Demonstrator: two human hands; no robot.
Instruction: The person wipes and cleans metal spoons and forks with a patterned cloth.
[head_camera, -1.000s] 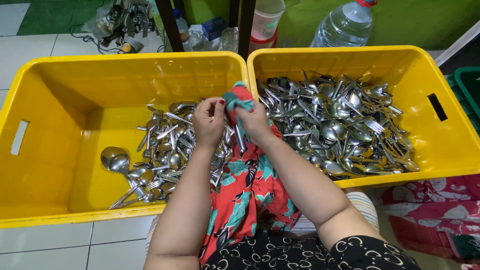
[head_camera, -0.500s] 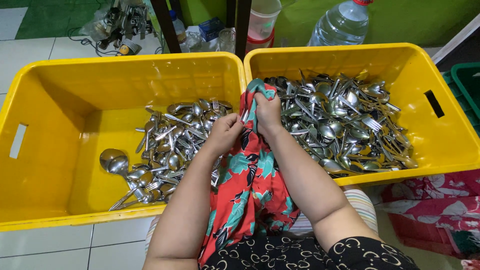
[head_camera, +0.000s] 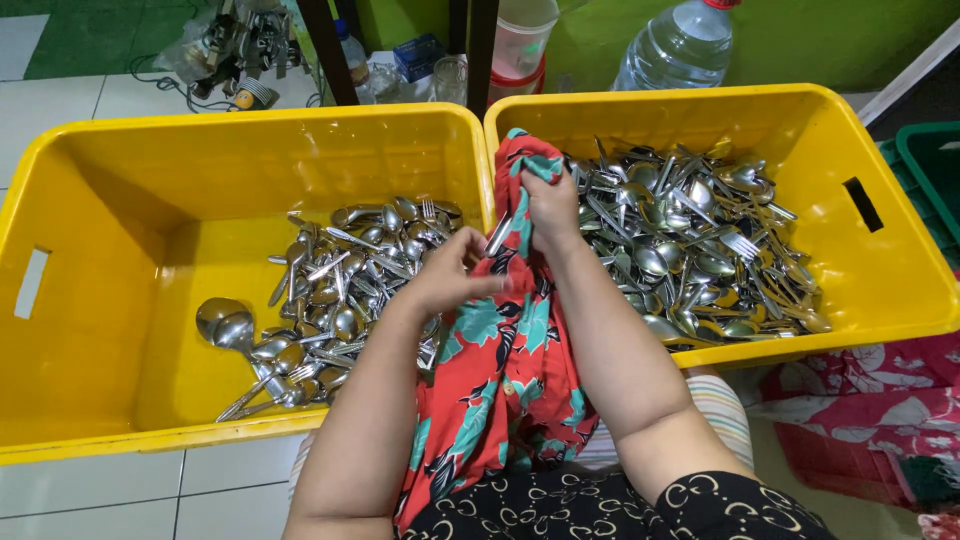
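Holding a shiny spoon (head_camera: 499, 235) in my red flowery cloth (head_camera: 505, 340) between the two yellow bins (head_camera: 250, 140), my right hand (head_camera: 548, 205) fingers squeeze the cloth and my left hand (head_camera: 450, 280) fingers pinch it, so a loose grip could drop the spoon

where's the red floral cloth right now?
In the head view the red floral cloth is centre frame, draped over the seam between the two yellow crates, its top gripped by the right hand, the left hand alongside.

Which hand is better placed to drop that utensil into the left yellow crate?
Left hand, probably: it hovers over the left yellow crate, pinching the metal utensil; right hand grips the red floral cloth.
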